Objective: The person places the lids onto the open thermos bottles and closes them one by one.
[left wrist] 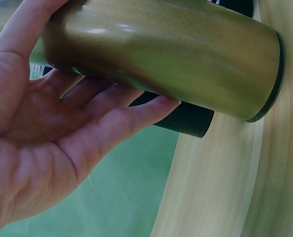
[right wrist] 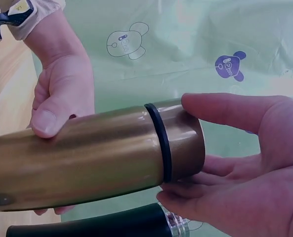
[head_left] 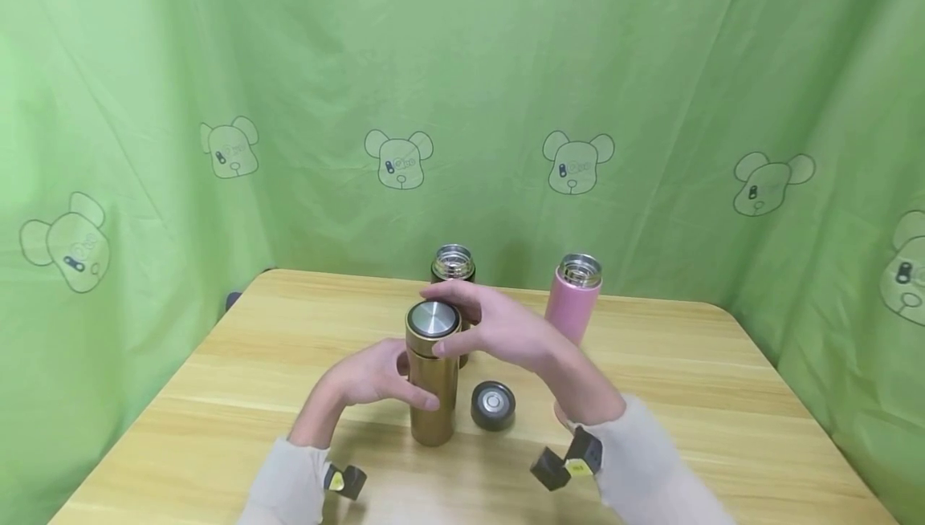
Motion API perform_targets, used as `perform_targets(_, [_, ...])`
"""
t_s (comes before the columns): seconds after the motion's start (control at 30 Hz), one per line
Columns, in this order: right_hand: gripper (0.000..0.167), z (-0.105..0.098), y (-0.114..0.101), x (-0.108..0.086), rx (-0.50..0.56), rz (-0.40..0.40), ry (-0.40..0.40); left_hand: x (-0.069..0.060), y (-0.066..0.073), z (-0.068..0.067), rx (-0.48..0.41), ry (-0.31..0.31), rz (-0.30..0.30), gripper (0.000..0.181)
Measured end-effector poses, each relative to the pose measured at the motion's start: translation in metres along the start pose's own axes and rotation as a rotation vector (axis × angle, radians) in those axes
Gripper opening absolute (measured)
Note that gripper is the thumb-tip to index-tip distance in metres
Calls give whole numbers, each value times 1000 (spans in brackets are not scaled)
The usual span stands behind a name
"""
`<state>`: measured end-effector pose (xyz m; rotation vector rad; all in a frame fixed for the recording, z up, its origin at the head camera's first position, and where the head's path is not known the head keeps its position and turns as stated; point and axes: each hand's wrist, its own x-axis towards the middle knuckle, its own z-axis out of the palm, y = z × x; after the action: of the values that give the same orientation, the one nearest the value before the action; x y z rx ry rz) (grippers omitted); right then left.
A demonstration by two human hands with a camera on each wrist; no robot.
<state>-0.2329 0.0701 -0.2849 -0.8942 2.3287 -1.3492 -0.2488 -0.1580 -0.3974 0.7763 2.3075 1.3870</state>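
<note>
A gold thermos (head_left: 433,400) stands upright in front of me, its steel-topped lid (head_left: 435,319) fitted on the body. My left hand (head_left: 372,372) grips the body, thumb on the near side and fingers around the back. At the top, my right hand (head_left: 499,328) holds the lid between thumb and fingers; the right wrist view shows a dark ring between lid (right wrist: 183,140) and body. A loose black lid (head_left: 494,406) lies just right of the thermos. Behind my right hand is a dark thermos (head_left: 453,262) without its lid, partly hidden.
An open pink thermos (head_left: 571,308) stands at the back right, partly behind my right forearm. A small pinkish edge (head_left: 562,416) shows beside that wrist, mostly hidden. The wooden table (head_left: 289,324) is enclosed by a green curtain (head_left: 462,51) with bear-head prints.
</note>
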Motion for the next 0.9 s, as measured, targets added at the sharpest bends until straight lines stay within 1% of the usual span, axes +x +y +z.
perform_targets(0.17, [70,-2,0,1,-13,10,8,0,-1,0,-10,-10,13,64])
perform_targets(0.27, [70,-2,2,2,-13,18,22,1,-1,0,-10,-11,17,64])
perform_targets(0.4, [71,-1,4,2,-5,47,53,1,-1,0,-12,-10,17,64])
perform_targets(0.73, [69,10,5,0,-16,67,198,0,-1,2,-15,3,-3,63])
perform_targets(0.9, [68,13,7,0,-25,55,237,0,0,1,-5,12,-9,63])
